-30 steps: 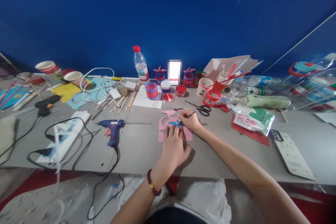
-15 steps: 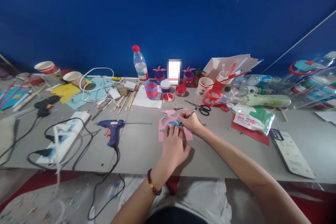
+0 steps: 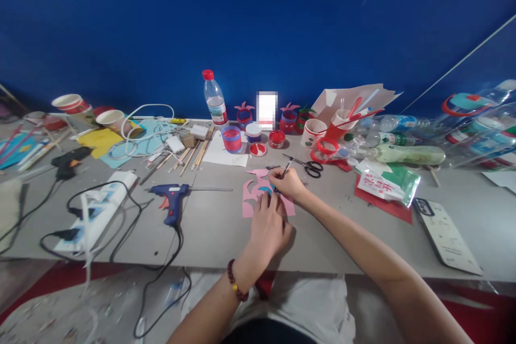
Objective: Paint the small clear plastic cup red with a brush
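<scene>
My right hand (image 3: 288, 183) grips a slim pen (image 3: 287, 165), its upper end sticking up past the fingers and its tip hidden behind them. Under both hands lies a sheet of pink paper (image 3: 247, 208) with curved pieces cut out of it. On top of it is a small blue paper cutout (image 3: 264, 189), partly covered by my fingers. My left hand (image 3: 269, 226) lies flat, fingers stretched forward, pressing down at the cutout and the pink sheet. Black-handled scissors (image 3: 312, 169) rest just beyond my right hand.
A blue glue gun (image 3: 172, 201) and a white power strip (image 3: 97, 212) with trailing cords lie left. Behind stand a water bottle (image 3: 215, 99), an open red paint jar (image 3: 277, 138) and a dotted paper cup (image 3: 313, 133). A phone (image 3: 447, 236) lies right, before several plastic bottles (image 3: 411, 154).
My right hand has shifted slightly left over the blue cutout, and the pen now stands more upright. My left hand stays almost in place.
</scene>
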`<state>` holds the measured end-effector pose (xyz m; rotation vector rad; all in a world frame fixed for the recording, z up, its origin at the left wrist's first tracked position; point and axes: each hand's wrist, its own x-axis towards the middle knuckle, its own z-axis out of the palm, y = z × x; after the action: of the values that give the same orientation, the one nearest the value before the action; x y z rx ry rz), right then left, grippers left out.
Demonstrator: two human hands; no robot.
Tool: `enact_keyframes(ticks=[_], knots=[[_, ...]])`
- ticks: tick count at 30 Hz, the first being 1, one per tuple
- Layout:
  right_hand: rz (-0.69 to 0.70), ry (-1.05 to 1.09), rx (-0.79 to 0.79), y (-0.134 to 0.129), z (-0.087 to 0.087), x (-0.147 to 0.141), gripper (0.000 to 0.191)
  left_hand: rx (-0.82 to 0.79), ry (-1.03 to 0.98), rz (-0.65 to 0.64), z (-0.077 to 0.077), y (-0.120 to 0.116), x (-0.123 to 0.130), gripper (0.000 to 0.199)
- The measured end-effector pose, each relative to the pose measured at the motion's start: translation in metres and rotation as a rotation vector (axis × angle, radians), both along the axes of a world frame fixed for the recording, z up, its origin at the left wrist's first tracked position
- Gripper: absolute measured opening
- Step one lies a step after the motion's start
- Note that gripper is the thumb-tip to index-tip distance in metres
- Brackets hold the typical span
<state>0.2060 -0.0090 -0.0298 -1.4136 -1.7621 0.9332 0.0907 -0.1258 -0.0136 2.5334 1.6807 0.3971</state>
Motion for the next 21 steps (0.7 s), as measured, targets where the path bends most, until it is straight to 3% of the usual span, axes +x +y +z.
enact_keyframes(ticks=[16,21], knots=[[0.102,-0.142,-0.090,0.013,0.007,0.001,0.028,-0.021,0.026,-0.029,0.006,0.000,0.003,0.067],[0.177,-0.151,-0.115,0.018,0.014,0.000,0.029,-0.015,0.062,-0.032,0.008,0.004,0.005,0.063]])
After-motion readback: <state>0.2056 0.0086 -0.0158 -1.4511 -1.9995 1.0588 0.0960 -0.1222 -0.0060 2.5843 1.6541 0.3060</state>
